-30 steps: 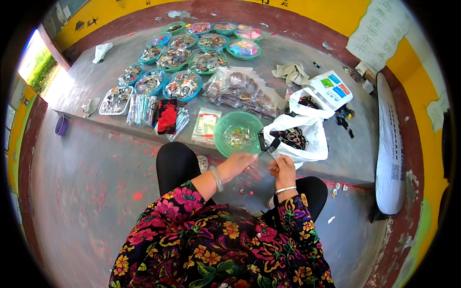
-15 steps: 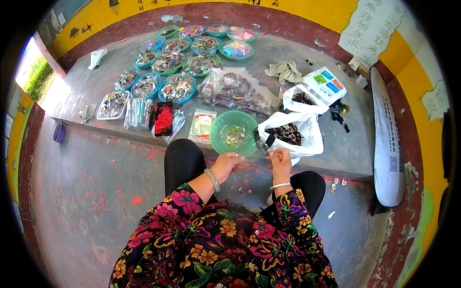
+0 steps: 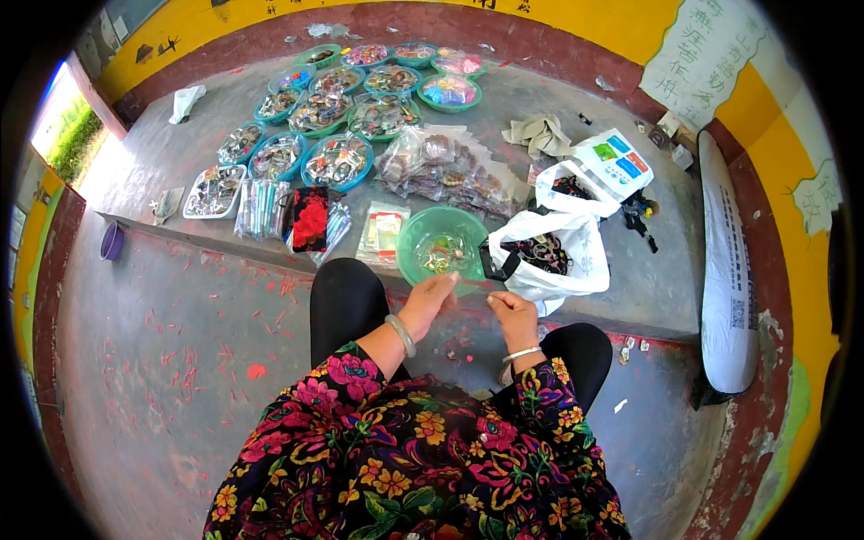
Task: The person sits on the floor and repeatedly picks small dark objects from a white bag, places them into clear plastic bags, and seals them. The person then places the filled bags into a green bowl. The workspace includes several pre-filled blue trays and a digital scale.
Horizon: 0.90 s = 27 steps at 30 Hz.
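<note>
Left hand (image 3: 427, 306) found angled forward and inward, right hand (image 3: 516, 320) curled toward it, slightly apart, whether either hand's fingers are clamped on anything cannot be told, with green bowl (image 3: 421, 225) and white bag (image 3: 589, 255) just beyond on the platform (image 3: 643, 288).

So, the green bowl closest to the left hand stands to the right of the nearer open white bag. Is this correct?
Not quite: the head view shows the green bowl closest to the left hand standing left of the nearer open white bag.
</note>
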Motion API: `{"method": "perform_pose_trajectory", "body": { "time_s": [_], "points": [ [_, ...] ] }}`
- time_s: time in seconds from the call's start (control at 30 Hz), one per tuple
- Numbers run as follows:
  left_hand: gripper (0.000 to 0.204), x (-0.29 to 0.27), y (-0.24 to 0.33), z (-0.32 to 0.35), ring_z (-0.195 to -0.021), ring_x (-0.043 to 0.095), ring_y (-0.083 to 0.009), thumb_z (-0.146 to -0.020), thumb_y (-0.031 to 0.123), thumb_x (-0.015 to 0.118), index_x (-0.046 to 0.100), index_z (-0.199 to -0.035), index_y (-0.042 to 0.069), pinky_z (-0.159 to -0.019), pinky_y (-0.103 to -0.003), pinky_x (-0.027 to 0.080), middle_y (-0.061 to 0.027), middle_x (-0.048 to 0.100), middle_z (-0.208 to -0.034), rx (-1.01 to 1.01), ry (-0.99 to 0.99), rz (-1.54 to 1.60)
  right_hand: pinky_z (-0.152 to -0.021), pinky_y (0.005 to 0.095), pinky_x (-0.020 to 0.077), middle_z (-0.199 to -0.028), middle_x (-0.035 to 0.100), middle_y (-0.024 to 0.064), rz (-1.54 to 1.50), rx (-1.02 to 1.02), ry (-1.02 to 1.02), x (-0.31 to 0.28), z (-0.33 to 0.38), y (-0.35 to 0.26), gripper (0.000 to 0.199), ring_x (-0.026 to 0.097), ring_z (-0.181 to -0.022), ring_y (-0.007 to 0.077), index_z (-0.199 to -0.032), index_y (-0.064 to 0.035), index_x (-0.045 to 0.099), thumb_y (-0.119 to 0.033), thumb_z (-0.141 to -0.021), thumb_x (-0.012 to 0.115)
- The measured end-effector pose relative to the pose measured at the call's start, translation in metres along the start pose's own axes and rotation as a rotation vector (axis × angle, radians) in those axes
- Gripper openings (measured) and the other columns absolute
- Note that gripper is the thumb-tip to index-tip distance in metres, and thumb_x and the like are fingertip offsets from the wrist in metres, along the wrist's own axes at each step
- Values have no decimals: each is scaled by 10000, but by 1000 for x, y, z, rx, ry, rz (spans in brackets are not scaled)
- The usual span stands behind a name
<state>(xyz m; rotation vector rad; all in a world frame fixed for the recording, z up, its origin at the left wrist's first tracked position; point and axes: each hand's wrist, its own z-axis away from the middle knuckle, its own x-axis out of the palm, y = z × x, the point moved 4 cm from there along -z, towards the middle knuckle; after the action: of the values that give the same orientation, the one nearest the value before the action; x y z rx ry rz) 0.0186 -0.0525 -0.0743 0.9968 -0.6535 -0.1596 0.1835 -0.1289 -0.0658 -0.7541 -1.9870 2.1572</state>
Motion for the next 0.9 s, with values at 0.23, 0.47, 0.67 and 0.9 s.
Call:
{"method": "perform_pose_trajectory", "body": {
  "time_s": [0.23, 0.47, 0.67, 0.9],
  "points": [
    [207, 15, 2, 4, -619, 491, -57, -851, 192, 571, 609, -965, 24, -530, -201, 367, -1, 600, -768, 127, -78, -365, -527, 217, 380, -753, 652, 35, -490, 399, -123, -1, 4, 1, 148, 582, -654, 89, -843, -27, 660, -159, -778, 645],
    [170, 6, -7, -1, -748, 593, -104, -849, 158, 568, 606, -940, 19, -518, -200, 374, -32, 623, -829, 16, -77, -167, -534, 211, 369, -740, 652, 32, -330, 339, -242, 2, 4, -5, 160, 560, -631, 75, -819, -35, 668, -184, -760, 665],
    [194, 14, -5, 3, -830, 616, -137, -887, 163, 504, 573, -993, 16, -562, -214, 418, -51, 628, -916, -42, -156, -87, -530, 196, 357, -673, 612, -8, -308, 258, -214, 3, 2, 4, 96, 499, -600, 48, -767, -26, 669, -119, -744, 669],
    [213, 21, 1, 11, -911, 600, -153, -916, 151, 439, 551, -1042, 21, -682, -236, 462, -66, 605, -1008, -79, -246, -11, -566, 199, 386, -659, 590, -11, -384, 245, -180, 4, 5, -6, 45, 492, -599, 54, -741, -3, 645, -42, -729, 664]
  ]
}}
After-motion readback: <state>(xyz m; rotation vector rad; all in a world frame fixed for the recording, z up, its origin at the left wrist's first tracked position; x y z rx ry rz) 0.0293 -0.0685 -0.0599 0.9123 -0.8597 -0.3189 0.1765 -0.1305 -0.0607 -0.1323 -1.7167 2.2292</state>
